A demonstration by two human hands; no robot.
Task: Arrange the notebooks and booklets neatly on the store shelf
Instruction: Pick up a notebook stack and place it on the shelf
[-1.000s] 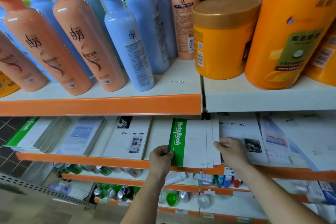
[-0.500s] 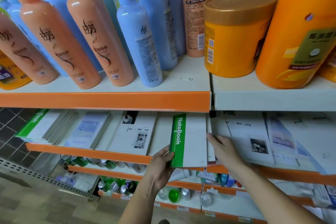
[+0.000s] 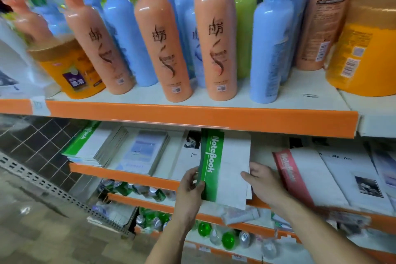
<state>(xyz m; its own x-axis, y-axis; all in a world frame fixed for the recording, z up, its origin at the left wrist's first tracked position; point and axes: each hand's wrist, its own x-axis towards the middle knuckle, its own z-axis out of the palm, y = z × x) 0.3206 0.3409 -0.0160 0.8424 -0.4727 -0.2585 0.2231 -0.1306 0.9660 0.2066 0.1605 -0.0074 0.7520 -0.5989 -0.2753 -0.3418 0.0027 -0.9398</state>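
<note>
Squaring step: left hand (image 3: 191,185) and right hand (image 3: 264,183) both grip green notebook stack (image 3: 227,167); next, probably seat it on shelf (image 3: 128,174), edges aligned.

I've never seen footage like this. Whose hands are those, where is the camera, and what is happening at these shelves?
There is no machine here. A person wears a camera on the head, looking forward and down, so you see their own two bare arms. The left hand grips the green spine of a small stack of notebooks marked NoteBook, and the right hand holds the opposite edge. The stack's near end juts out past the orange-edged shelf. On that shelf lie another green notebook stack, blue-cover booklets, a red-spined notebook and white booklets. The shelf above carries peach bottles, blue bottles and yellow tubs.
</note>
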